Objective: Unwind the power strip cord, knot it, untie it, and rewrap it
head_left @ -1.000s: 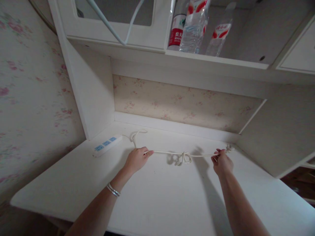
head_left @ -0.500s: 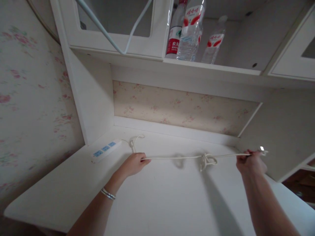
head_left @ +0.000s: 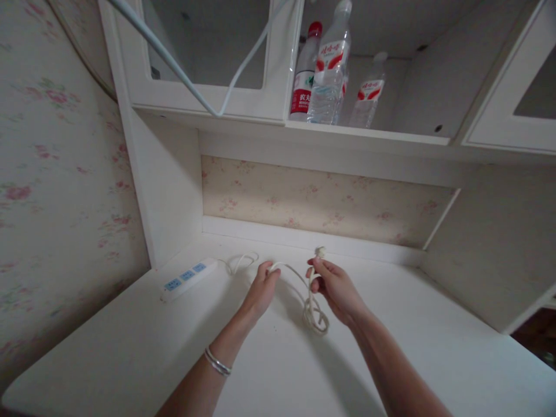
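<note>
A white power cord runs slack in an arch between my two hands. My left hand, with bracelets at its wrist, is closed on the cord's middle stretch. Close to the plug, my right hand pinches the other end, and the plug sticks up above the fingers. Below the right hand hangs a loosely looped, tangled part of the cord. Beyond my left hand the cord trails over the desk to a white power strip with blue socket faces, lying at the left.
The white desk stands against floral wallpaper. Above it, an open shelf of the cabinet holds several plastic bottles. A pale bent tube hangs across the upper left in front of a cabinet door.
My right hand has come left toward my left hand, bringing the plug end along. The cord, taut before, now sags in an arch, and its tangled loops hang lower.
</note>
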Tool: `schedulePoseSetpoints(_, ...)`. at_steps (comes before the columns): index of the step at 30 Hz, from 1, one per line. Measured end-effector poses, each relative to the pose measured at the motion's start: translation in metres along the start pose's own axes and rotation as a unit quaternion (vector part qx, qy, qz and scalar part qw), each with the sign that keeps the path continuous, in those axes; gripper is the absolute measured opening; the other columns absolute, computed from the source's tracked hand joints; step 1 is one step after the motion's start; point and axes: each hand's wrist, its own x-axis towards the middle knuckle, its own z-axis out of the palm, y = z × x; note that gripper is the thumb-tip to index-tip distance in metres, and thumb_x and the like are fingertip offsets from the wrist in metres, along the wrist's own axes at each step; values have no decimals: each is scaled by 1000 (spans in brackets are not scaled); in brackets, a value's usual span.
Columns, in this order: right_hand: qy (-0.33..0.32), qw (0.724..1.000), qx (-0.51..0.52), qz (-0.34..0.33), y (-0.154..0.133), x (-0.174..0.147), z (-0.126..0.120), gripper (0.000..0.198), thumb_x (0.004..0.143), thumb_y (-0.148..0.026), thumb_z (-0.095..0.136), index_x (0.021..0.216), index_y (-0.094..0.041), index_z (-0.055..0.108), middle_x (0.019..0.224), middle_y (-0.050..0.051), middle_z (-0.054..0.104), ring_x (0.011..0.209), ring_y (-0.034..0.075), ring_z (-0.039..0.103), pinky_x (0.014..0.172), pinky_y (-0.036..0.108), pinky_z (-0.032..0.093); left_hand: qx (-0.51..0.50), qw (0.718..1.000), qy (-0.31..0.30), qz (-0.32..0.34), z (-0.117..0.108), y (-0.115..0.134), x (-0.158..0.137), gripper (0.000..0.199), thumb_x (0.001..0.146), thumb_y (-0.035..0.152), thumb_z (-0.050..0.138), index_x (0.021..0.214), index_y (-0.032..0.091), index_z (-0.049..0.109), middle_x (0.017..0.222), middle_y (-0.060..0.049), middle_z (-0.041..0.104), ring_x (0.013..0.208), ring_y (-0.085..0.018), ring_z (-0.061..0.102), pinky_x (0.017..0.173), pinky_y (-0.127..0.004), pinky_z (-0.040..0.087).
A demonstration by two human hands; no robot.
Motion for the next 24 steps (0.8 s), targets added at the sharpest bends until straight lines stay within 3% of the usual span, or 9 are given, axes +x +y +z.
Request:
schedulePoseSetpoints(4,-48,999,1,-8,1,13,46,35,79,-49,57,79,-14,60,56,0,56,47,9,51,49,21,43,35,990,-76,112,5,7,-21,41,89,45,32,95,16,59,88,-4,60,83,-17,52,74,-27,39)
schedulePoseSetpoints(8,-24,995,-92,-9,4,36,52,35,77,-49,57,76,-15,61,63,4,63,46,9,51,42,20,39,94,979,-95,155,2,-3,-29,37,88,45,38,84,15,59,75,-1,58,69,-14,50,65,-24,39)
schedulePoseSetpoints(12,22,959,-281,-17,18,54,39,45,78,-55,51,66,-14,64,68,8,67,46,10,53,43,19,38,163,963,-48,210,1,-15,-27,25,88,33,43,100,18,58,80,-2,62,72,-15,54,67,-24,41)
schedulePoseSetpoints(17,37,905,-422,-39,25,52,31,49,81,-55,45,55,-17,61,54,4,63,49,12,56,51,22,39,195,954,14,228,2,-19,-28,36,90,26,41,125,20,43,91,-5,66,81,-16,61,74,-27,47)
schedulePoseSetpoints(20,65,915,-387,-99,7,24,33,44,82,-53,46,61,-17,62,53,2,61,48,13,53,51,23,38,223,937,36,267,0,-21,-27,34,91,22,37,123,23,48,106,-5,65,96,-17,60,87,-30,46)
schedulePoseSetpoints(22,93,936,-289,-176,-8,-7,33,37,83,-49,48,74,-17,64,62,2,62,53,13,54,52,24,41,241,927,48,282,-1,-23,-24,33,92,21,35,121,25,51,112,-4,64,102,-17,59,92,-31,45)
schedulePoseSetpoints(24,117,936,-182,-278,-21,-41,30,30,86,-42,48,90,-17,63,77,4,64,63,14,57,59,26,45,250,925,58,282,-2,-25,-22,33,92,23,36,122,23,51,114,-5,63,104,-17,59,93,-32,45)
